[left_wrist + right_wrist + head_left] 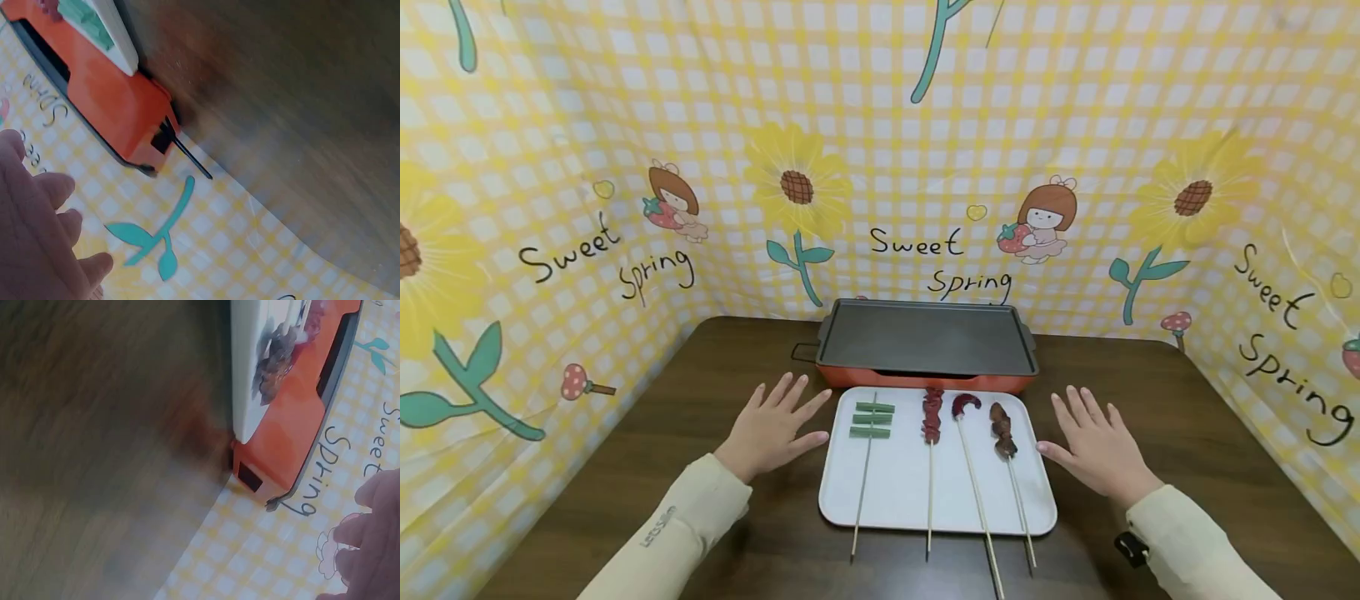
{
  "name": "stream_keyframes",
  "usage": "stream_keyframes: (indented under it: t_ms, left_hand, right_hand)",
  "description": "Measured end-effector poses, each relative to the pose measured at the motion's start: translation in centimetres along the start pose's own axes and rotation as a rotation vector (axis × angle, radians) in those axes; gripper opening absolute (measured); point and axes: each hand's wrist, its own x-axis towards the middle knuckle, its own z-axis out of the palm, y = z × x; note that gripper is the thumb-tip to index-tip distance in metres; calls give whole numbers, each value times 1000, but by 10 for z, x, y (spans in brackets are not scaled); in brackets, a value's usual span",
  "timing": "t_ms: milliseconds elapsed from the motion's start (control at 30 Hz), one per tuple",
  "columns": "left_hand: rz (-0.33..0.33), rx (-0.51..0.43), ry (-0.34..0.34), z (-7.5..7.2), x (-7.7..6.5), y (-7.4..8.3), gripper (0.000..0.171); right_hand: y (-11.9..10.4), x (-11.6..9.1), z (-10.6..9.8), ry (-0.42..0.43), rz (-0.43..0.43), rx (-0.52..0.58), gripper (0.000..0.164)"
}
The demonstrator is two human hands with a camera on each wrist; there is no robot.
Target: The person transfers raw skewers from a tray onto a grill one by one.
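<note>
Fingers spread, my left hand (775,429) is held beside the left edge of a white tray (895,492). My right hand (1097,446) is likewise spread beside the tray's right edge. Neither holds anything. On the tray lie a skewer of green vegetable pieces (872,420), a skewer of red meat (932,417), a skewer with a curled dark red piece (965,406) and a skewer of brown meat chunks (1002,431). Their sticks point toward me, past the tray's near edge. In the left wrist view, the left fingers (56,187) show at the lower left.
Right behind the tray stands an orange electric griddle (925,337) with a flat dark plate. A black wire handle (805,352) juts from its left side. Everything rests on a dark wooden table (767,533), with a yellow checked cloth (895,150) hung around the back and sides.
</note>
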Motion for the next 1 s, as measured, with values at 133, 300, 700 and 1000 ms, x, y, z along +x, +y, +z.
stream_keyframes:
  t_ms: [133, 300, 700, 1000]
  left_hand:
    - [87, -53, -125, 3, -4, 4, 67]
    - [188, -69, -243, 10, -10, 8, 65]
    - [180, -42, -327, 16, -3, 14, 62]
    - [226, -41, -346, 22, -1, 10, 63]
  right_hand:
    - [-6, -3, 0, -32, 45, 219, 72]
    - [-18, -8, 6, -137, 196, 638, 64]
    - [-44, -21, 20, -338, 304, 883, 20]
    - [-53, -28, 32, -309, 390, 899, 11]
